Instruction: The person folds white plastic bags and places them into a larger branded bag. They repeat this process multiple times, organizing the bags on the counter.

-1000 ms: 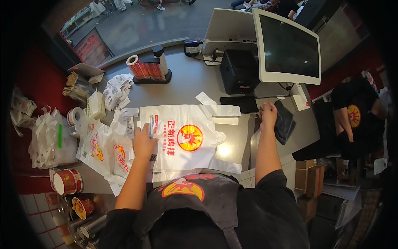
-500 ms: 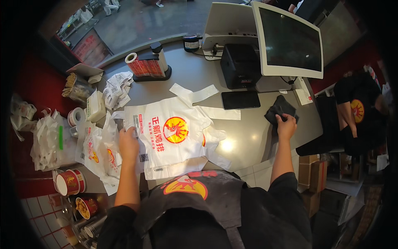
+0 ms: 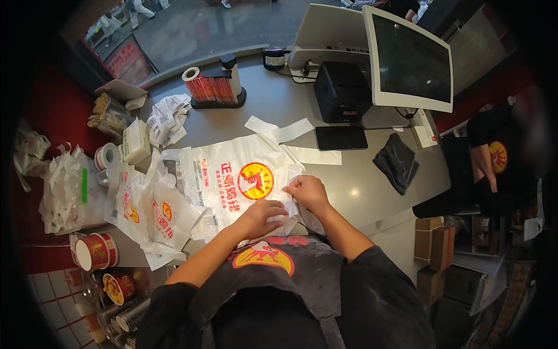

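Centrally, flat on a grey desk (image 3: 369,195), a white plastic bag (image 3: 241,180) with red lettering and a round yellow-and-red logo, handles toward the upper right. At the bag's right side, just right of the frame's middle, a right hand (image 3: 309,192), thumb and fingers drawn together, with a bit of the bag's thin plastic pinched at the tips. Just below and to the left, over the bag's lower edge, a left hand (image 3: 261,220), fingers loosely curled and slightly apart; any hold on the plastic impossible to tell. Against the bag's left end, other white bags (image 3: 165,218), rumpled and printed alike. Right of centre, a folded black cloth (image 3: 396,164), well apart from both hands; above and to its left, a flat black device (image 3: 342,138). At upper right, a white-framed screen (image 3: 411,61) beside a black box (image 3: 342,93). At upper left, a roll of red labels (image 3: 212,89) on a dark stand, and crumpled white slips (image 3: 168,121) nearby. At lower left, a red cup of golden food pieces (image 3: 118,289). Near the right edge, a person (image 3: 479,163) in dark clothing.
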The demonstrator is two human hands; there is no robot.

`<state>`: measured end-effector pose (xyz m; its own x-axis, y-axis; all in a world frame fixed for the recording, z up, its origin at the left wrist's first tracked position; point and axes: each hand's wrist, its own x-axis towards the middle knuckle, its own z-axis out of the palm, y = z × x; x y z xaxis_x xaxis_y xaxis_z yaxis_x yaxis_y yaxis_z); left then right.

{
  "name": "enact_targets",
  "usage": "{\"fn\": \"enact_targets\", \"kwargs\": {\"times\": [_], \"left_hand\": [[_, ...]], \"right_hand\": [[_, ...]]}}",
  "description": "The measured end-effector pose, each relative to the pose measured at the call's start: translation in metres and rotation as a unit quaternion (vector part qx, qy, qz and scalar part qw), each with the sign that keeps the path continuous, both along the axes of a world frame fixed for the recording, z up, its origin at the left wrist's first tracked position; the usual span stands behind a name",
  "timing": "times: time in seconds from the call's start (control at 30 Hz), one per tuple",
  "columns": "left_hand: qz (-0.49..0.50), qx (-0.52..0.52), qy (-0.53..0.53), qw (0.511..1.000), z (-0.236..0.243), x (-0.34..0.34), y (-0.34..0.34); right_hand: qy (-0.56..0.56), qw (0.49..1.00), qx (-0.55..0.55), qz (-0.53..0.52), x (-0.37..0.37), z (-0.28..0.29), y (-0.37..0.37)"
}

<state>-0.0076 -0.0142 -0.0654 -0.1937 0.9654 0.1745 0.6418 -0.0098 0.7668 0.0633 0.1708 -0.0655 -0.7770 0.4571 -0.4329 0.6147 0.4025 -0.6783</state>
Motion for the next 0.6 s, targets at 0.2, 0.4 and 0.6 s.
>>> {"fn": "enact_targets", "kwargs": {"times": [0.2, 0.4, 0.6], "left_hand": [[0.202, -0.111, -0.233, 0.945, 0.005, -0.01, 0.0], [0.243, -0.103, -0.308, 0.914, 0.03, -0.017, 0.013], [0.225, -0.103, -0.46, 0.853, 0.052, -0.012, 0.027]], "right_hand": [[0.05, 0.99, 0.129, -0.027, 0.012, 0.021, -0.015], [0.245, 0.939, 0.236, -0.057, 0.018, 0.044, -0.029], [0.194, 0.978, 0.029, -0.067, 0.015, 0.06, -0.034]]}}
